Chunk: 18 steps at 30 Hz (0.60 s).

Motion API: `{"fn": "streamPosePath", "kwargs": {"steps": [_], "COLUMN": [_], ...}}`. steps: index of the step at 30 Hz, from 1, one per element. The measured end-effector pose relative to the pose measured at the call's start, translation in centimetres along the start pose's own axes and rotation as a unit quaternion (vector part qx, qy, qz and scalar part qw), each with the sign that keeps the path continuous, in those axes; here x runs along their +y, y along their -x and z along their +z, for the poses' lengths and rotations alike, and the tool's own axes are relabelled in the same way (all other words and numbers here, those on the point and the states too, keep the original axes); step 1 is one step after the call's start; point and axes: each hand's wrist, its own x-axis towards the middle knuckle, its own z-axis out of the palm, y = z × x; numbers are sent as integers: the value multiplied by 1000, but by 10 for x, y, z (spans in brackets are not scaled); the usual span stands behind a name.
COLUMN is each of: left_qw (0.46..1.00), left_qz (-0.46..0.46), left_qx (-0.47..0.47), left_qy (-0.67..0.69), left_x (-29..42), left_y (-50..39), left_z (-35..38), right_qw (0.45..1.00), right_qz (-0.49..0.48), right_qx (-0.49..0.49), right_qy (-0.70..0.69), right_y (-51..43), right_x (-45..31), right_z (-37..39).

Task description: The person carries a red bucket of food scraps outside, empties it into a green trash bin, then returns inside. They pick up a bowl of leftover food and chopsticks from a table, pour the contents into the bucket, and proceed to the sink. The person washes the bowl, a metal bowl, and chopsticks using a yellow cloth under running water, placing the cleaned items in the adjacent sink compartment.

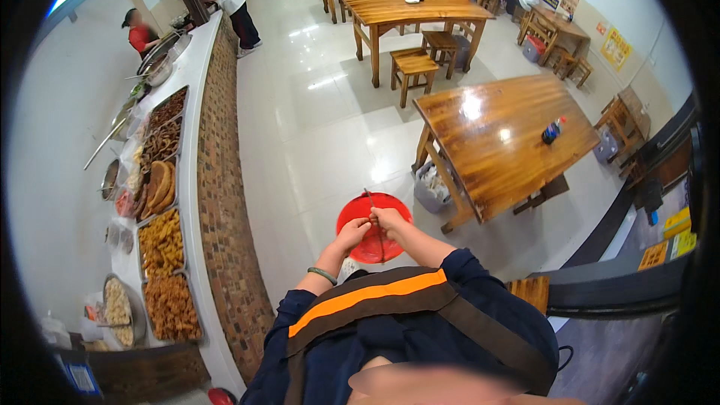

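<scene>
Below me a red plastic basin or bucket is on the tiled floor. Over it, my right hand grips a thin, dark, stringy strand that sticks up past the fingers and hangs down across the red inside. What the strand is cannot be told. My left hand is close beside the right one, fingertips pinched together near the strand; whether they hold part of it is unclear. A green bangle is on the left wrist. My dark apron has an orange band.
To the left runs a white counter with trays of cooked food. At right stand a wooden table with a cola bottle and a grey waste bin beneath. Stools, tables and several people are further off.
</scene>
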Motion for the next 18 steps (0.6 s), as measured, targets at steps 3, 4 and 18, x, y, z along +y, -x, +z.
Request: {"fn": "streamPosePath", "kwargs": {"steps": [3,4,18], "left_qw": [998,993,919], "left_qz": [-26,-65,-144], "left_qx": [4,2,284], "left_qy": [65,98,234], "left_x": [32,43,103], "left_y": [-70,-92,-379], "left_z": [-42,-60,-400], "right_qw": [999,999,971], "right_qz": [-40,-49,-79], "right_qx": [-7,-5,-141], "right_qy": [5,-2,174], "right_y": [-43,-56,-299], "right_x": [-60,-83,-360], "right_z": [42,54,46]}}
